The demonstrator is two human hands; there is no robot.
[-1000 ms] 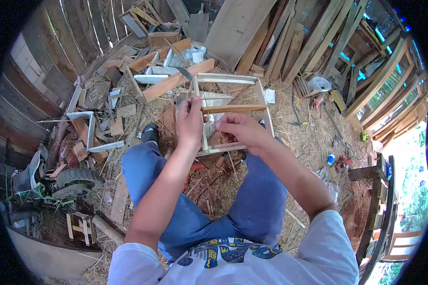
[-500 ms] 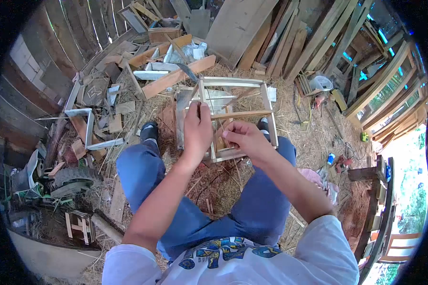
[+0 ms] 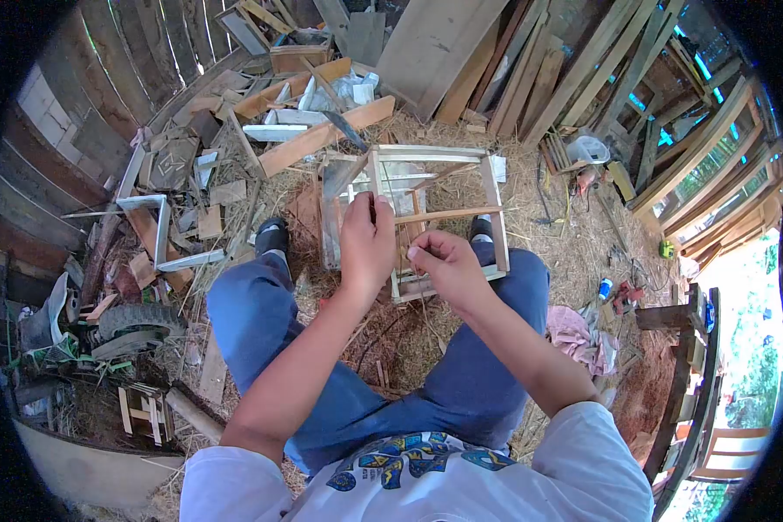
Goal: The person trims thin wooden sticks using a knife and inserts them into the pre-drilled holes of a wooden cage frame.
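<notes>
A light wooden frame [image 3: 493,187] with a brown crossbar [image 3: 452,214] stands between my knees. My left hand [image 3: 367,244] is closed round the frame's left side, near the crossbar's left end. Just below the crossbar, my right hand [image 3: 444,265] has its thumb and fingers pinched together inside the frame's outline; whatever they hold is too small to make out. The two hands are close but apart. A pale panel [image 3: 331,178] shows behind the frame on the left.
Wood offcuts and an orange-brown plank [image 3: 326,137] lie beyond the frame. Long boards [image 3: 435,52] lean at the back. A wheel [image 3: 139,322] is at left; a pink cloth [image 3: 570,335] and a blue can [image 3: 605,289] lie at right.
The frame has shifted slightly right and turned, with both hands moving along. My left hand has moved a little right and down, and my right hand remains pinched.
</notes>
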